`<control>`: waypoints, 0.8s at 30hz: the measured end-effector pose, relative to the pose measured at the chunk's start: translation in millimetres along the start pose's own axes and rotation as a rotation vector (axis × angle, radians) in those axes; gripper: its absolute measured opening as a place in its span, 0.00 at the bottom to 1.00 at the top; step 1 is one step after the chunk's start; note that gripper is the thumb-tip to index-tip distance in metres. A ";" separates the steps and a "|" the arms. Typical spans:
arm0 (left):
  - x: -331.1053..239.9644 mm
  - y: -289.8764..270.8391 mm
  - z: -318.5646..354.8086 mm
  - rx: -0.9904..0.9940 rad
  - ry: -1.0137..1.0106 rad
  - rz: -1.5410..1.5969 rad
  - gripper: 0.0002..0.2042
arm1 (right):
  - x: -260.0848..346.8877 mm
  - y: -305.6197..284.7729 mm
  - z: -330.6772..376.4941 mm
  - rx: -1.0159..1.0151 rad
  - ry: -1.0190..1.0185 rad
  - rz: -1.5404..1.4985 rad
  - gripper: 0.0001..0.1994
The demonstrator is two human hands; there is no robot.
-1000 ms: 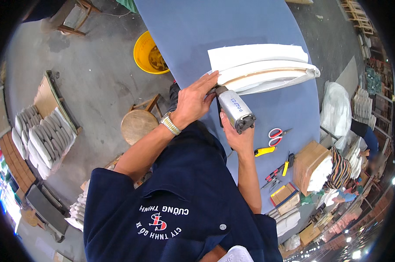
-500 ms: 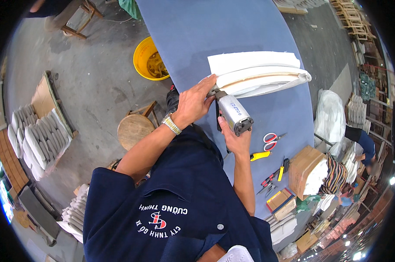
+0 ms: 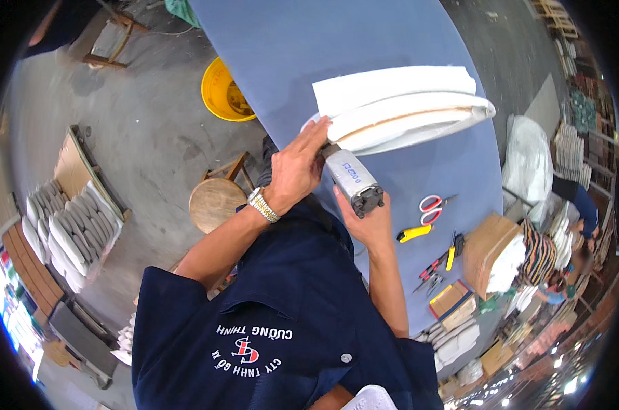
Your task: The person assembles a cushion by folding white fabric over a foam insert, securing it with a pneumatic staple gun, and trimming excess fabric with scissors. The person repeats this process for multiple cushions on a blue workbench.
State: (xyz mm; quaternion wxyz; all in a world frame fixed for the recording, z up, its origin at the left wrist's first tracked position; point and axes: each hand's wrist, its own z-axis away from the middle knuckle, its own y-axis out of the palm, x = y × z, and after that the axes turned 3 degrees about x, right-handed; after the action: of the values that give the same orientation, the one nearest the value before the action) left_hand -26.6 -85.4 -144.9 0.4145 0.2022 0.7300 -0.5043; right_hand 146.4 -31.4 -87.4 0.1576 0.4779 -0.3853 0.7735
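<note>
A white upholstered seat pad [image 3: 408, 113] with a wooden edge stands tilted on the blue table [image 3: 337, 41], white fabric wrapped over it. My left hand [image 3: 297, 167] presses the fabric against the pad's near end. My right hand [image 3: 364, 222] grips a grey pneumatic stapler [image 3: 352, 179], its nose set against the pad's edge beside my left fingers. A metal watch sits on my left wrist.
Red-handled scissors [image 3: 432, 205], a yellow cutter [image 3: 414, 233] and small hand tools [image 3: 439, 263] lie on the table to the right. A yellow bucket [image 3: 224, 92] and a round wooden stool [image 3: 217, 203] stand on the floor left. Stacked grey cushions [image 3: 66, 229] lie far left. Other people sit at far right.
The view has shifted slightly and the pad's far end has tilted up. Both hands stay at the pad's near end with the stapler against it.
</note>
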 end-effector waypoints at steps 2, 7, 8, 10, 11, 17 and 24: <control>-2.8 2.7 -0.7 -0.011 0.031 -0.025 0.36 | -7.0 3.2 4.4 -0.032 -0.024 -0.029 0.19; 5.8 0.4 -11.5 0.056 0.065 0.011 0.36 | -2.6 -5.0 -0.6 -0.087 -0.079 -0.055 0.21; 6.0 -0.4 -13.1 0.083 0.064 -0.040 0.36 | -2.3 -7.8 0.1 -0.102 -0.108 -0.048 0.22; 2.9 3.0 -14.4 0.086 0.093 -0.067 0.33 | -9.7 -13.5 17.5 -0.166 -0.124 -0.048 0.21; 2.5 5.3 -14.9 0.073 0.127 -0.149 0.30 | -10.9 -18.6 28.1 -0.182 -0.130 -0.060 0.21; 5.9 1.8 -13.2 0.160 0.010 -0.120 0.27 | -89.2 -37.1 122.5 -0.489 0.299 0.126 0.24; -3.0 0.9 -14.2 0.104 0.159 -0.091 0.29 | -266.5 -68.3 240.0 -0.940 0.802 0.501 0.29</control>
State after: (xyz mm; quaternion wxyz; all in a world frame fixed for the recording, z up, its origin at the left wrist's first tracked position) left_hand -30.0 -71.8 -140.9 0.3210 0.2295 0.7419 -0.5421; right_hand 468.1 -132.8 -227.3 0.2959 -0.0704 -0.6923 0.6543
